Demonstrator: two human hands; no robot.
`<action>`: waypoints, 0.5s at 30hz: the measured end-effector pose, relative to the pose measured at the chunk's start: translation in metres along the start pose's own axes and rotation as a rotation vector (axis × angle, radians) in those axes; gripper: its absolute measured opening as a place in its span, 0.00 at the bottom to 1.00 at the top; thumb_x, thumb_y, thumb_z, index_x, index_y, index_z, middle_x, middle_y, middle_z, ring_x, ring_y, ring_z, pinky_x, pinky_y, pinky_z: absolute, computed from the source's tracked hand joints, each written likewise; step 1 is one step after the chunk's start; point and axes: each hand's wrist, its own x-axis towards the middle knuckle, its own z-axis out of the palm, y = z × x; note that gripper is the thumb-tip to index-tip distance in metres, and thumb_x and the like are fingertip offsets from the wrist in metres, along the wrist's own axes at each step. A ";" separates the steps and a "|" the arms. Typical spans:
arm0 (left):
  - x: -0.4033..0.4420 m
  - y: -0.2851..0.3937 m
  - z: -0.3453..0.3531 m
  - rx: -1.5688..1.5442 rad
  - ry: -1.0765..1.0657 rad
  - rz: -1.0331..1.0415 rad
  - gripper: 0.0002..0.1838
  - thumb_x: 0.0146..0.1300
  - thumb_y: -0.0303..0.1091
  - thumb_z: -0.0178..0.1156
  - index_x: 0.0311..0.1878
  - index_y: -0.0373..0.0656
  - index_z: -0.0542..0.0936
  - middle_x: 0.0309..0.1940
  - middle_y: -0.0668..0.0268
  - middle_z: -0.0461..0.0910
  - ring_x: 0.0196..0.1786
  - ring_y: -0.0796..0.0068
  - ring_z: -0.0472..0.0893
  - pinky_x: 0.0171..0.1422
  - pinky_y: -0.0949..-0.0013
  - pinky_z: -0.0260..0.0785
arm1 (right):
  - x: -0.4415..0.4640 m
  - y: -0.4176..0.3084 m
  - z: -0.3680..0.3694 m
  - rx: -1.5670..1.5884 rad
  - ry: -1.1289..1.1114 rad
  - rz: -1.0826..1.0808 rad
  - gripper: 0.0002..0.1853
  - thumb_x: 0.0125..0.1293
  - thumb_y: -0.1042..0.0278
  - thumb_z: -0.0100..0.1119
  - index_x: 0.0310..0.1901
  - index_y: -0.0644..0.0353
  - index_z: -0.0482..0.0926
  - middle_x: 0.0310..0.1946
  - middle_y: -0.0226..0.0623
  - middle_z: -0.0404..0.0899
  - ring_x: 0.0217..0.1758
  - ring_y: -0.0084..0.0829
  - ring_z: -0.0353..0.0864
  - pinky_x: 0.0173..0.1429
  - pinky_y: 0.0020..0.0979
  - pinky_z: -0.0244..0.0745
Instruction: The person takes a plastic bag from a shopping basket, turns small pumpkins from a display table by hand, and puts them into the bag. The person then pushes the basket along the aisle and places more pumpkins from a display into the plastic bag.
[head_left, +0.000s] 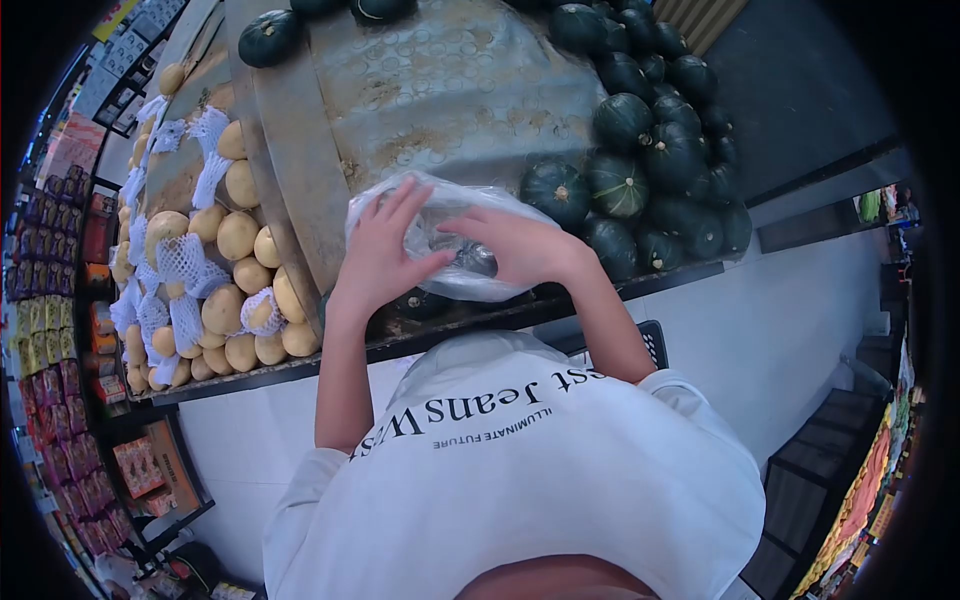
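Note:
A clear plastic bag (500,289) sits at the front edge of the produce display, its mouth facing up. My left hand (385,245) lies on the bag's left side with fingers spread and the thumb stretched across the opening. From the right, my right hand (525,245) reaches over the mouth, fingers apart and pointing left. Both hands touch the plastic. Something dark and shiny shows through the middle of the bag; I cannot tell whether it is inside or beneath. A dark green pumpkin (556,193) rests just right of the bag.
More green pumpkins (625,120) are piled along the right. Left of a divider lie pale round melons (238,237), some in white foam nets (180,258). A worn grey mat (450,90) covers the display's middle. Packaged goods (60,260) hang on the far left.

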 end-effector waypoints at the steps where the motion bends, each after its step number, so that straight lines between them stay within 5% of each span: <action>1: 0.000 0.000 0.000 0.030 -0.101 -0.047 0.46 0.40 0.47 0.73 0.66 0.52 0.67 0.68 0.59 0.62 0.68 0.49 0.61 0.67 0.51 0.59 | -0.003 -0.006 0.003 -0.021 0.058 -0.041 0.39 0.46 0.68 0.70 0.63 0.51 0.67 0.59 0.41 0.68 0.59 0.43 0.71 0.61 0.36 0.69; 2: -0.001 0.003 0.000 0.042 -0.226 -0.142 0.54 0.33 0.48 0.75 0.70 0.57 0.63 0.74 0.59 0.51 0.73 0.45 0.54 0.69 0.44 0.54 | -0.005 -0.010 0.005 -0.041 0.115 -0.082 0.39 0.46 0.69 0.70 0.63 0.51 0.67 0.61 0.40 0.67 0.60 0.43 0.70 0.61 0.36 0.69; 6: -0.011 0.035 -0.027 0.243 -0.296 -0.214 0.60 0.29 0.45 0.76 0.72 0.64 0.57 0.75 0.61 0.45 0.73 0.41 0.52 0.71 0.41 0.51 | -0.019 -0.030 0.001 -0.222 0.160 -0.010 0.44 0.41 0.68 0.74 0.65 0.48 0.65 0.67 0.41 0.60 0.65 0.45 0.66 0.65 0.40 0.66; 9: -0.021 0.026 -0.021 0.324 -0.260 -0.091 0.61 0.29 0.43 0.77 0.73 0.64 0.55 0.75 0.60 0.45 0.72 0.40 0.53 0.70 0.42 0.53 | -0.015 -0.022 0.007 -0.246 0.167 0.084 0.51 0.37 0.66 0.77 0.67 0.46 0.61 0.68 0.44 0.57 0.66 0.48 0.65 0.67 0.42 0.65; 15: -0.003 -0.002 0.013 0.248 -0.306 -0.166 0.60 0.33 0.46 0.77 0.73 0.60 0.53 0.74 0.56 0.50 0.71 0.43 0.58 0.69 0.47 0.57 | 0.009 0.015 0.018 -0.179 0.178 0.201 0.54 0.35 0.63 0.78 0.69 0.46 0.59 0.67 0.48 0.60 0.66 0.50 0.64 0.67 0.41 0.63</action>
